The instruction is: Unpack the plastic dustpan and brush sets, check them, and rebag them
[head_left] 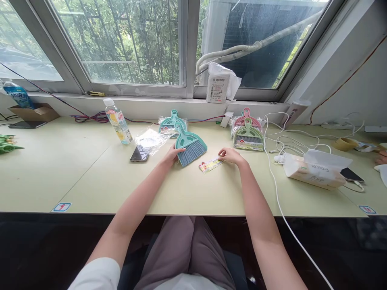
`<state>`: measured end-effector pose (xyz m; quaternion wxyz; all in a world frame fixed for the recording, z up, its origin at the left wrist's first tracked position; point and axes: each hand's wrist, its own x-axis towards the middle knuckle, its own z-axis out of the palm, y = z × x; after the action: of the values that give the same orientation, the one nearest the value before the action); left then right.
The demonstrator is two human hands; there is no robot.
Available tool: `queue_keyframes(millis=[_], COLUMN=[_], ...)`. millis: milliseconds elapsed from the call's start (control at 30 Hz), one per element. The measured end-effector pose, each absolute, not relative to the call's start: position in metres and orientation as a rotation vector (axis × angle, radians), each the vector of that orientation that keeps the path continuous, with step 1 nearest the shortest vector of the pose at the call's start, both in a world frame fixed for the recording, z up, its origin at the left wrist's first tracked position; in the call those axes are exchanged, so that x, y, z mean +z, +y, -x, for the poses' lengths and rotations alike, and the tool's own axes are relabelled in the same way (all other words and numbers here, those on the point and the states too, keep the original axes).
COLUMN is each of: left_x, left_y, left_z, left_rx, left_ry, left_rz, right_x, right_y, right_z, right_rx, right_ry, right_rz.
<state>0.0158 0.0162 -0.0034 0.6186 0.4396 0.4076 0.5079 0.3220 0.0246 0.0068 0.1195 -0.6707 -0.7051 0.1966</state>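
Legs (173, 253) are resting below the table (193, 197). Left hand (172, 155) is gripping the dustpan set (190, 144), likely steadying it; right hand (231, 156) is pinching the card (209, 165), perhaps anchoring its end.

Bright windows (130, 44) are lighting the bench (187, 193) from its far edge; shadow is lying below the near edge.

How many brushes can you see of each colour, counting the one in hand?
Teal: 2 (held teal brush, rear teal brush)
Pink: 1 (pink brush, partly hidden)
Green: 1 (green brush)
Total: 4
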Motion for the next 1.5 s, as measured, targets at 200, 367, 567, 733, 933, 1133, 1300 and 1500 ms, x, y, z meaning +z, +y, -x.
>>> queue_keyframes(millis=[200, 367, 567, 733, 933, 1133, 1300, 1500], left_x=[-0.002, 0.000, -0.003, 0.001, 0.012, 0.006, -0.002, -0.003], left_y=[0.015, 0.014, 0.017, 0.014, -0.001, -0.006, 0.002, 0.011], left_z=[-0.016, -0.015, -0.015, -0.015, -0.025, -0.036, -0.032, -0.028], left_rx=[1.183, 1.180, 1.179, 1.159, 0.994, 0.969, 1.083, 1.257], left_ry=[1.021, 1.038, 1.045, 1.016, 0.844, 0.787, 0.832, 0.874], left_rz=[-1.045, -1.020, -1.016, -1.071, -1.125, -1.179, -1.131, -1.016], right_x=[0.004, 0.000, 0.008, 0.025, 0.013, -0.003, 0.000, -0.011], right_y=[0.023, 0.025, 0.017, 0.007, 0.012, 0.013, 0.006, -0.001], right_z=[-0.315, -0.312, -0.305, -0.299, -0.264, -0.243, -0.241, -0.221], right_rx=[0.486, 0.460, 0.640, 1.087, 0.985, 0.708, 0.559, 0.677], right_ry=[-2.076, -2.112, -2.061, -2.028, -1.742, -1.774, -1.801, -1.298], right_rz=[1.925, 1.905, 1.848, 1.431, 1.177, 1.427, 1.618, 1.499])
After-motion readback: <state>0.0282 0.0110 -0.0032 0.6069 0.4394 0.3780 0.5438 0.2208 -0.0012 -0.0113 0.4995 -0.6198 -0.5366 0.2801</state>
